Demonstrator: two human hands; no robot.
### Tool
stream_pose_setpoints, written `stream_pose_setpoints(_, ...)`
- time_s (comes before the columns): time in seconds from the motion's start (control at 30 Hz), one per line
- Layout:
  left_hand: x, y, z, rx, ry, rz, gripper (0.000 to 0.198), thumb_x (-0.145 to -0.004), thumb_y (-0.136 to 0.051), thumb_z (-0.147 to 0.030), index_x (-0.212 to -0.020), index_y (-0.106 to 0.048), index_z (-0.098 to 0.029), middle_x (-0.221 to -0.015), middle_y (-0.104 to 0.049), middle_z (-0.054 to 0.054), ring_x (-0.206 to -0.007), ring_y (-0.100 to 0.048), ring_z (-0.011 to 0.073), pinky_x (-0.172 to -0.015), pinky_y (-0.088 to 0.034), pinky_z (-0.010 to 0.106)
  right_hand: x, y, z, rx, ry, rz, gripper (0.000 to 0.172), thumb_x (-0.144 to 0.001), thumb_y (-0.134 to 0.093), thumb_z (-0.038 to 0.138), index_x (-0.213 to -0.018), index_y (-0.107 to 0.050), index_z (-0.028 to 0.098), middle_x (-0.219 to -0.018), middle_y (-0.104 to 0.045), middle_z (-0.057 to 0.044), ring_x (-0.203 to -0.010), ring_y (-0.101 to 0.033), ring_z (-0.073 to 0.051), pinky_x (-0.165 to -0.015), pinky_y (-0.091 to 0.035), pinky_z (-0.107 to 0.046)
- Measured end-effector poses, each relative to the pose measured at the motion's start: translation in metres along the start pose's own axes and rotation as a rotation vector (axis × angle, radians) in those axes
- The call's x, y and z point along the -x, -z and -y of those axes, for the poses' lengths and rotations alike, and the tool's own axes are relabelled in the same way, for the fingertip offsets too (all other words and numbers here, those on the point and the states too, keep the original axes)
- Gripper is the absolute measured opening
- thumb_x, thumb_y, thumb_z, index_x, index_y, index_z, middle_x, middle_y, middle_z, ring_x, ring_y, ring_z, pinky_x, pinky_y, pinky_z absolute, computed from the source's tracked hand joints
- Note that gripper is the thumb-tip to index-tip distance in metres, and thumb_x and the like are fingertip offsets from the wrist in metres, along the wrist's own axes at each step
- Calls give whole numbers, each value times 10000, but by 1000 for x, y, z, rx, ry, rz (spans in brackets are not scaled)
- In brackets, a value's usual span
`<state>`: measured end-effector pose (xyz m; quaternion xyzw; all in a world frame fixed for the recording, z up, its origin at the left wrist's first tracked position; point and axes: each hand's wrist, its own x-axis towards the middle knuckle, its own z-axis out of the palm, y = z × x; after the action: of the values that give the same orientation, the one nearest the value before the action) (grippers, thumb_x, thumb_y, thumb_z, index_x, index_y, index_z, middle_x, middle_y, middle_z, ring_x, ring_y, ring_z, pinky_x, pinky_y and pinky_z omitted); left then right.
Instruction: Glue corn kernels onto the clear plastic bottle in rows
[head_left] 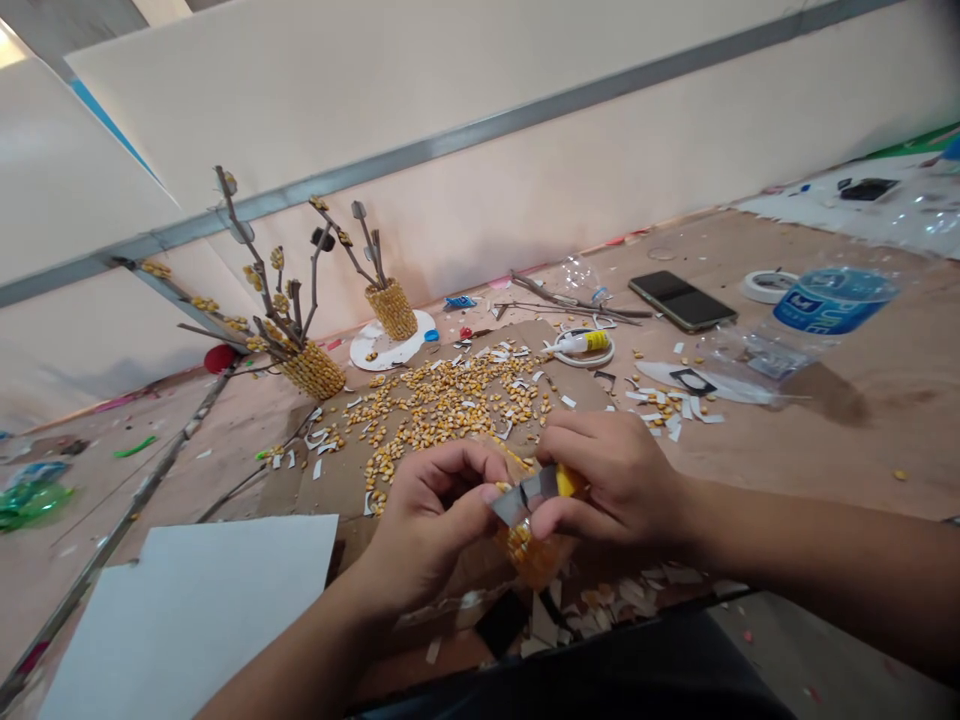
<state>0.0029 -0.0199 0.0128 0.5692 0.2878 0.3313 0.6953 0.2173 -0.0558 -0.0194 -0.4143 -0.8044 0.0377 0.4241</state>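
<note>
My right hand (611,490) is closed around a utility knife (529,495) with a yellow handle, its flat blade pointing left. My left hand (442,510) has thumb and forefinger pinched at the blade's tip, on a small yellow piece that looks like a corn kernel (503,487). Just under both hands stands a see-through orange-tinted plastic container (536,560) with kernels on or in it; the hands hide much of it. Loose corn kernels (442,405) are spread over a cardboard sheet (307,490) beyond the hands.
Two kernel-covered pots (313,370) (392,310) with twigs stand at the back left. A glue bottle (585,343), phone (682,300), tape roll (769,286) and plastic bottle (817,320) lie to the right. White paper (202,610) lies front left; scraps (630,595) line the near edge.
</note>
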Motion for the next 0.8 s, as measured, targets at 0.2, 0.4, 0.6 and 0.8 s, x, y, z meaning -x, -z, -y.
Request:
stream_pose_setpoints(0.2, 8, 3, 6, 24, 21, 86, 257, -876, -838, -391, -842, -726, -162, -685, -604, 4, -610, -492, 101, -602, -404, 229, -10, 8, -22, -164, -355, -267, 643, -1033, -390, 758, -663, -402, 232, -552, -350, 60, -506, -334, -114, -530, -250, -291)
stream_pose_setpoints(0.4, 5, -1, 1, -46, 6, 39, 234, -882, -835, -364, -814, -731, -165, -703, -661, 10, -606, -535, 93, -615, -462, 216, -13, 8, -22, -320, -315, -154, 464, -1014, -597, 597, -759, -482, 228, -629, -440, 54, -558, -391, -116, -528, -322, -276)
stream_pose_setpoints(0.6, 2, -5, -2, -233, -66, -71, 113, -874, -824, -272, -833, -769, -183, -776, -746, 23, -670, -623, 105, -637, -495, 200, -5, 1, 5, -550, -68, -84, 91, -940, -719, 220, -912, -633, 207, -775, -644, 8, -663, -594, -124, -621, -480, -257)
stream_pose_setpoints(0.8, 1, -5, -2, -410, -149, -134, 123, -862, -832, -294, -834, -783, -184, -820, -794, 57, -733, -703, 161, -684, -540, 247, -5, 2, 8, -541, -97, -72, 79, -923, -666, 122, -926, -670, 200, -819, -704, -24, -705, -637, -143, -645, -496, -271)
